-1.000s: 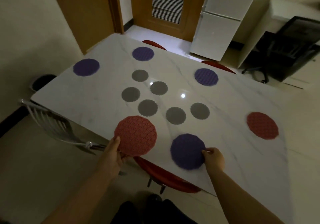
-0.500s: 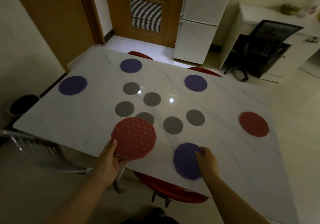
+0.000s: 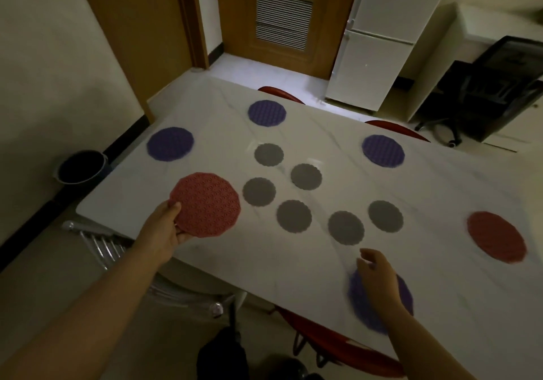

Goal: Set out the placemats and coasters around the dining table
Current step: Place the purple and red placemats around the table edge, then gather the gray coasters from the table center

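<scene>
— How much of the purple placemat (image 3: 363, 312) at the near edge shows?
— Only its rim. The right hand (image 3: 377, 277) covers the middle, and both are blurred.
— The left hand (image 3: 164, 229)?
— Its fingers are hidden under the red placemat (image 3: 205, 205).
— The surface's (image 3: 440, 188) right end?
— Cut off at the view's right edge.

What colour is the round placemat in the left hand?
The round lattice-patterned placemat is red, clearest in the head view.
</scene>
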### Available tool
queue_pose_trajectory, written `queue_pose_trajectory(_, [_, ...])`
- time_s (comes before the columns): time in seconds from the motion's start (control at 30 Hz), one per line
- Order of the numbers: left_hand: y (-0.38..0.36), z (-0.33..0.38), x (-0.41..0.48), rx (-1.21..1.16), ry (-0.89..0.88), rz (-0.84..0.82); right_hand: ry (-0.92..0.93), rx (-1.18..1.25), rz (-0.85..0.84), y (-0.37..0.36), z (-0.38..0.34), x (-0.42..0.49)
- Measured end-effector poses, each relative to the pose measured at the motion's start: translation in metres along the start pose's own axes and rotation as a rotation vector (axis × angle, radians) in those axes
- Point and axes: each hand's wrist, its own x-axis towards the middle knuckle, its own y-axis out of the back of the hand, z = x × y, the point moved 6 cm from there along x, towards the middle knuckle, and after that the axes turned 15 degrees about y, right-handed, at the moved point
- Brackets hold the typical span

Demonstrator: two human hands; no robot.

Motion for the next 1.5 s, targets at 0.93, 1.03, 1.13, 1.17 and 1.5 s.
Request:
queue_pose_trajectory(0.93, [0.023, 0.012, 0.086, 1.223, -0.079, 0.252, -0.17, 0.046, 0.191, -0.065, -0.049, -0.033])
queue_pose_trajectory(1.03, [0.008, 0.021, 0.079, 1.299, -0.209, 0.267, -0.137, 0.034, 0.173, -0.074, -0.056, -0.024])
queue_pose_trajectory(1.13, [-0.015, 0.022, 0.073, 1.309, -0.319, 0.182, -0.078, 0.011, 0.111, -0.085, -0.07, -0.005])
queue_pose_trajectory(1.17, [-0.023, 0.02, 0.073, 1.292, -0.339, 0.146, -0.056, 0.007, 0.088, -0.089, -0.075, 0.005])
queue_pose_trajectory(1.5, [-0.081, 0.028, 0.087, 0.915, -0.366, 0.029, 0.18, -0.054, -0.258, -0.148, -0.143, 0.133])
